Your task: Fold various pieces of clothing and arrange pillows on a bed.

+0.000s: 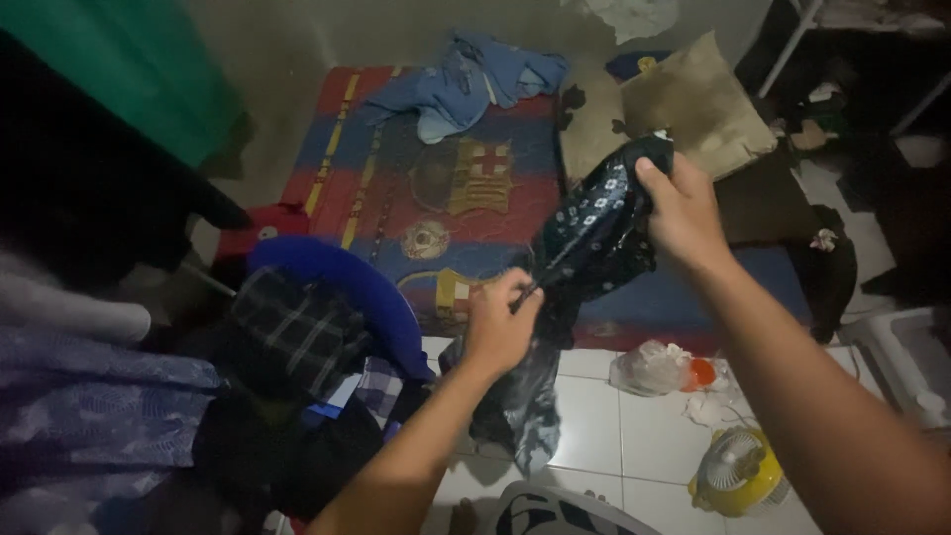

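Currently the left hand [498,332] and right hand [682,213], both closed in pinch grips, hold the dark patterned garment [591,233] above the red-and-blue mattress [416,188]; it appears light, limp and non-fragile, best gripped along hems.

Dark garment [594,223], small white floral print

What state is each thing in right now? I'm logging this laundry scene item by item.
Dark patterned fabric garment: held up, hanging bunched between both hands.
Left hand: fingers closed on the garment's lower part.
Right hand: gripping its top end.
Blue round plastic basket: heaped with clothes, a plaid cloth on top.
Light blue crumpled cloth: lying on the red and blue mattress.
Small yellow fan: lying on the white tiled floor.
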